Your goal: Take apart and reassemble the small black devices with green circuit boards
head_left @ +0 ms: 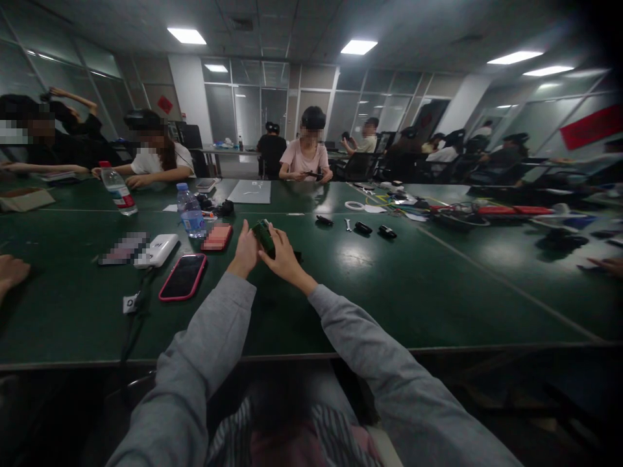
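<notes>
A small dark green object with a block-like shape (263, 237) is between my two hands above the table; its exact kind is too small to tell. My left hand (244, 250) closes on its left side, thumb upward. My right hand (283, 257) grips it from the right, fingers over its top edge. A dark item, partly hidden, lies on the table just beyond my right wrist. To the right of my hands lie a small wrench (347, 225) and three small black pieces: one black piece (324, 220) left of the wrench, two others (363, 227) to its right.
Left of my arms are a pink-cased phone (183, 277), a white power bank (156, 251) with a cable, a red case (217, 237) and two bottles (191, 213). Cables and a white tape roll (357, 205) lie farther right. Several people sit around the green table (389, 292).
</notes>
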`<control>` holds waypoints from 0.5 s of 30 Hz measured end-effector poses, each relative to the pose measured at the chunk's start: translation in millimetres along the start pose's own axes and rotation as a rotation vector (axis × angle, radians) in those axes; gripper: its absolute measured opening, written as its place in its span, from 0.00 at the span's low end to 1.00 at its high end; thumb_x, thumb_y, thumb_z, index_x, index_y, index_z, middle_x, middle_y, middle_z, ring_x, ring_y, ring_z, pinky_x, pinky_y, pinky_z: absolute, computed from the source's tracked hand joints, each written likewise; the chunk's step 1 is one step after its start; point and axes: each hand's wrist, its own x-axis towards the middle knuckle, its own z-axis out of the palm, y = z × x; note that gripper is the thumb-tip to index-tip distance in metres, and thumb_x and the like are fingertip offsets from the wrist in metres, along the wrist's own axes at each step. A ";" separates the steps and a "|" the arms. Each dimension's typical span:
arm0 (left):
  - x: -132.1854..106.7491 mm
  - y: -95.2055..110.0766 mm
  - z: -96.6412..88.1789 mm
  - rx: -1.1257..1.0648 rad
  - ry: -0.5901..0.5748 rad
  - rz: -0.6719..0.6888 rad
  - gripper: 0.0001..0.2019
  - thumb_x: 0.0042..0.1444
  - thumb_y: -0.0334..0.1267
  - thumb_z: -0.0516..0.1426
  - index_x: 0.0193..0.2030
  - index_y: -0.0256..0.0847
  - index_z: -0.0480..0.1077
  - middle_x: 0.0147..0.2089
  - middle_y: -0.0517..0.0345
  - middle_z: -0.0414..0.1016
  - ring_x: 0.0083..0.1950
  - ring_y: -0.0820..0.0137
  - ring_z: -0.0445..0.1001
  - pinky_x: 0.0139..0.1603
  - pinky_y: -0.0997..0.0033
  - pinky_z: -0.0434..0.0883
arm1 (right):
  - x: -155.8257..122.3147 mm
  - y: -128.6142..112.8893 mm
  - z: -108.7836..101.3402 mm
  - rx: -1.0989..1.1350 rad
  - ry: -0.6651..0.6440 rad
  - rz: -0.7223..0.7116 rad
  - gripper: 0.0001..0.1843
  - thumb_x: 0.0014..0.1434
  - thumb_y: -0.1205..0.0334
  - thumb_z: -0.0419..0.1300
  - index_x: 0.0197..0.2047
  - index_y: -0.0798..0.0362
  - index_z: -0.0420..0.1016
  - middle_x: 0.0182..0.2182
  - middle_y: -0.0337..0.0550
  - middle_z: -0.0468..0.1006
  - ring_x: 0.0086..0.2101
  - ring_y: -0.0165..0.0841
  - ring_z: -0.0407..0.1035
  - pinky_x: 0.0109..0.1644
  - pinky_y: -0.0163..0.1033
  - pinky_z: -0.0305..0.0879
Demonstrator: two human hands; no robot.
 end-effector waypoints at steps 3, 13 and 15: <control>-7.6 4.2 5.3 -0.001 -0.075 -0.009 0.24 0.69 0.53 0.45 0.57 0.40 0.70 0.45 0.50 0.79 0.51 0.61 0.78 0.53 0.59 0.76 | 7.8 15.4 -5.6 0.166 0.078 0.123 0.51 0.51 0.51 0.70 0.72 0.53 0.51 0.62 0.56 0.59 0.64 0.45 0.54 0.71 0.55 0.52; -22.7 11.0 11.7 0.097 -0.316 -0.081 0.27 0.67 0.56 0.46 0.63 0.41 0.68 0.63 0.44 0.72 0.65 0.53 0.69 0.63 0.53 0.67 | 19.8 36.9 -44.2 0.894 0.240 0.563 0.30 0.39 0.52 0.77 0.42 0.51 0.69 0.33 0.36 0.76 0.28 0.26 0.70 0.31 0.32 0.71; -15.9 13.9 2.4 0.112 -0.269 -0.072 0.24 0.68 0.53 0.47 0.62 0.41 0.69 0.61 0.45 0.74 0.63 0.54 0.72 0.60 0.52 0.69 | 19.1 41.6 -46.7 0.766 0.246 0.486 0.33 0.39 0.51 0.76 0.46 0.51 0.70 0.36 0.37 0.77 0.29 0.26 0.70 0.33 0.33 0.71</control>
